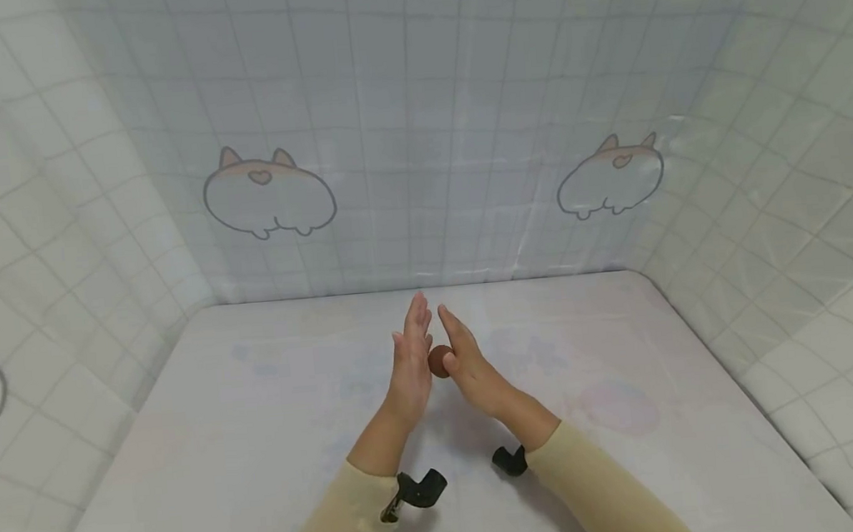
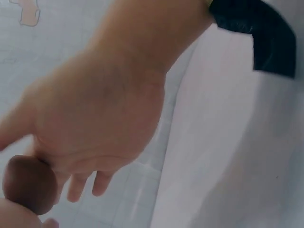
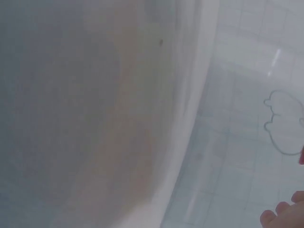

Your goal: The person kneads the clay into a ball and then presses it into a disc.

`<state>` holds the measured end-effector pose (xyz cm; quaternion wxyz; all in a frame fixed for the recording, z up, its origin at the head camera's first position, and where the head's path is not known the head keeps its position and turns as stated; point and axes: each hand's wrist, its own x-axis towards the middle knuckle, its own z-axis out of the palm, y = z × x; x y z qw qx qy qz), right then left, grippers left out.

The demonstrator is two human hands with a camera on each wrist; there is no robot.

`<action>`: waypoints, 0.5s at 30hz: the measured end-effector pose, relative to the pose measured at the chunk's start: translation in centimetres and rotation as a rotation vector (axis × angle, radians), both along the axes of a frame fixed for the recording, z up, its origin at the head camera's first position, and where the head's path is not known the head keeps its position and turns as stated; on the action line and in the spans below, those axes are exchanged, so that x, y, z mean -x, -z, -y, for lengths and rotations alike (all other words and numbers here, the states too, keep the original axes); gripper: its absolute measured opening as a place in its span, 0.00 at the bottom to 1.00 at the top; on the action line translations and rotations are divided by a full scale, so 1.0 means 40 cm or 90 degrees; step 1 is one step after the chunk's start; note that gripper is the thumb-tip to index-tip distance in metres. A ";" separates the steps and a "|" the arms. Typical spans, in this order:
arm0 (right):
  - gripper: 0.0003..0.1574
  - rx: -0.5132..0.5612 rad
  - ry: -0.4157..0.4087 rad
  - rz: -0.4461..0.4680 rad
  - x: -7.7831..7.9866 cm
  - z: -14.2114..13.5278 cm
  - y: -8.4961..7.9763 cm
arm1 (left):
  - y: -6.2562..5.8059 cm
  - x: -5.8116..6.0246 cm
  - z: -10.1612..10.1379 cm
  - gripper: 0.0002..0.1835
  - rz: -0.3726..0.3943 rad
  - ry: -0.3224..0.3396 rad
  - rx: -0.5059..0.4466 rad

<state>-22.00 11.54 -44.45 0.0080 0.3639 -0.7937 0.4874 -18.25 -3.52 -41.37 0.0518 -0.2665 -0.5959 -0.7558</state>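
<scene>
A small, smooth brown ball [image 1: 441, 362] sits between my two palms in the head view, above the white table. My left hand [image 1: 411, 372] is upright with its fingers straight, the palm side against the ball. From the other side my right hand [image 1: 474, 371] leans in, fingers extended, its thumb overlapping the ball's edge. Seen from the left wrist, the brown ball [image 2: 31, 184] lies against the left hand [image 2: 102, 111] near the base of its fingers. Only a few fingertips [image 3: 282, 213] enter the right wrist view at the lower right corner; the ball is out of sight there.
The pale table top [image 1: 259, 429] has faint coloured patches. Grid-patterned sheeting [image 1: 416, 133] with cartoon animal drawings surrounds it at the back and both sides. Black wrist mounts [image 1: 423, 489] stick out from the light sleeves [image 1: 348, 514].
</scene>
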 end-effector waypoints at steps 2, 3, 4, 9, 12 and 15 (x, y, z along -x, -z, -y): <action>0.58 0.001 -0.011 -0.003 -0.009 0.002 -0.001 | -0.005 0.003 0.003 0.48 -0.017 -0.030 0.023; 0.57 0.001 -0.018 -0.012 -0.014 0.003 -0.002 | -0.006 0.005 0.004 0.48 -0.021 -0.045 0.037; 0.58 0.005 -0.031 -0.019 -0.019 0.004 -0.003 | -0.007 0.006 0.004 0.48 -0.021 -0.058 0.050; 0.55 0.022 -0.092 -0.091 -0.046 0.011 -0.008 | 0.007 0.013 0.003 0.49 0.028 -0.101 0.081; 0.53 0.029 -0.110 -0.112 -0.058 0.017 -0.009 | 0.024 0.020 0.002 0.46 0.065 -0.118 0.098; 0.53 0.046 -0.124 -0.115 -0.069 0.022 -0.014 | 0.037 0.023 0.001 0.44 0.098 -0.129 0.120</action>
